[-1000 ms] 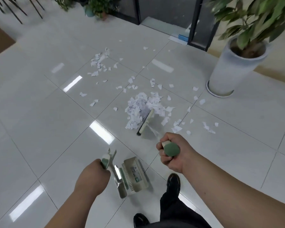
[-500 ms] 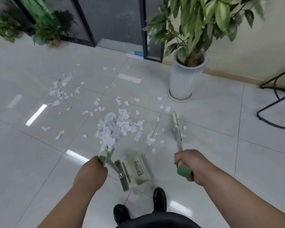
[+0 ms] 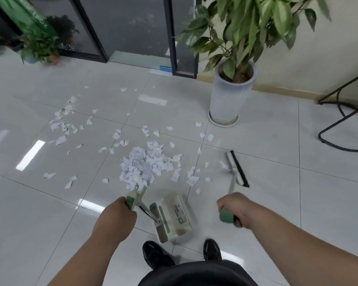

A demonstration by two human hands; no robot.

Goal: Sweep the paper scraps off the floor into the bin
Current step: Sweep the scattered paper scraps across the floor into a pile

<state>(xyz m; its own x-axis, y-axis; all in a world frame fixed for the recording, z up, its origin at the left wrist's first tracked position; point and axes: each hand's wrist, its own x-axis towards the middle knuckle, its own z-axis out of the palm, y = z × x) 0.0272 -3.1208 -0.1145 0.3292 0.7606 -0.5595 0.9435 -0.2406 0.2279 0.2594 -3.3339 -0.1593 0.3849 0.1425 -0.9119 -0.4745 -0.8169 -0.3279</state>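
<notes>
A heap of white paper scraps (image 3: 147, 166) lies on the grey tiled floor, with loose scraps (image 3: 64, 122) scattered to the left and behind it. My left hand (image 3: 116, 219) grips the green-tipped handle of a cream dustpan (image 3: 172, 217), which stands on the floor just in front of my shoes. My right hand (image 3: 234, 209) grips the green end of a broom handle. The broom head (image 3: 236, 168), cream with black bristles, sits on the floor to the right of the heap, beside a few stray scraps.
A tall white pot with a leafy plant (image 3: 229, 93) stands at the back right near the wall. A black metal chair frame (image 3: 343, 120) is at the far right. Glass doors (image 3: 132, 27) and small potted plants (image 3: 41, 48) line the back.
The broom head has swung from the heap's near edge out to the right of it. My view has turned right and lifted. The dustpan stays in my left hand.
</notes>
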